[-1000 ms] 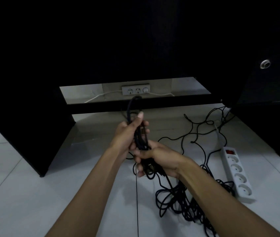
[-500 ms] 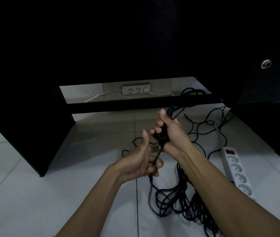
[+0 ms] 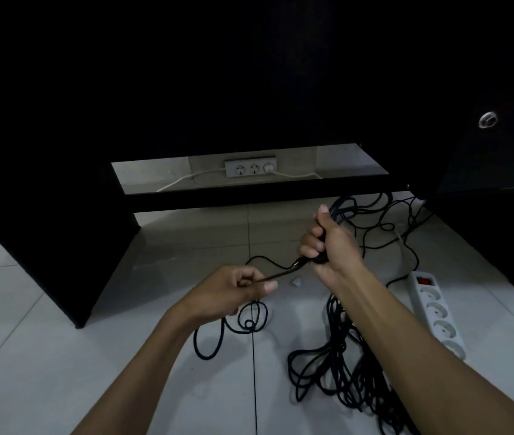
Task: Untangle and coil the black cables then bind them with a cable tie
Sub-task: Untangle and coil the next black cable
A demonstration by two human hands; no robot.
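Observation:
My right hand [image 3: 331, 243] grips a bunch of black cable loops [image 3: 351, 207] that stick up past its thumb. My left hand [image 3: 233, 290] pinches one black cable strand [image 3: 280, 273], which runs taut up to the right hand. Below the left hand, small loops of black cable [image 3: 251, 318] lie on the floor. A tangled heap of black cable [image 3: 337, 372] lies on the tiles under my right forearm. More thin black cable [image 3: 384, 227] trails toward the desk at the back right. A small white piece [image 3: 295, 281] lies on the floor between the hands; I cannot tell what it is.
A white power strip [image 3: 437, 312] with a red switch lies on the floor at the right. A black desk [image 3: 61, 215] stands ahead, its legs at left and right. A wall socket panel [image 3: 251, 167] with a white cord shows behind it. White floor tiles [image 3: 61, 356] lie at the left.
The hands have moved apart: my left hand went down and left, drawing one strand out of the bunch. My right hand took over the bunch and stayed raised at the right.

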